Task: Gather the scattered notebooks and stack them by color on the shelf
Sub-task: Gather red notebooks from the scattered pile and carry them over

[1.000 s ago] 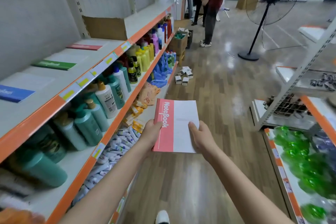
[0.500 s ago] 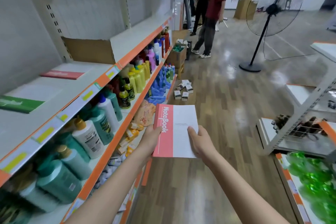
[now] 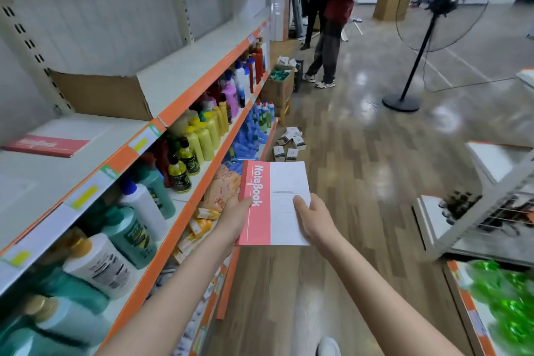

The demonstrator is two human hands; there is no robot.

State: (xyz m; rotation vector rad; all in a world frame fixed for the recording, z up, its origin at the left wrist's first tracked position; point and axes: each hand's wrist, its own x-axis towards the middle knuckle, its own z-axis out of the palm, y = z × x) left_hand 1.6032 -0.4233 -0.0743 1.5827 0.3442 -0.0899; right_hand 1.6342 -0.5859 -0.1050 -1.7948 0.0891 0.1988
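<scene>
On the left shelf [image 3: 95, 136], a red notebook [image 3: 46, 145] lies flat beside a cardboard divider [image 3: 101, 94]. Bottles [image 3: 199, 136] fill the tier below. At centre, the left hand [image 3: 235, 220] grips the pink-and-white notebook [image 3: 274, 202] by its spine edge, thumb on the cover; the right hand [image 3: 313, 221] grips the opposite edge. It is held above the floor, clear of the shelving. Small boxes [image 3: 289, 143] lie on the floor ahead; a pedestal fan [image 3: 427, 26] stands right. Compared with half a second ago, the green notebook is out of view and the red one lies nearer.
</scene>
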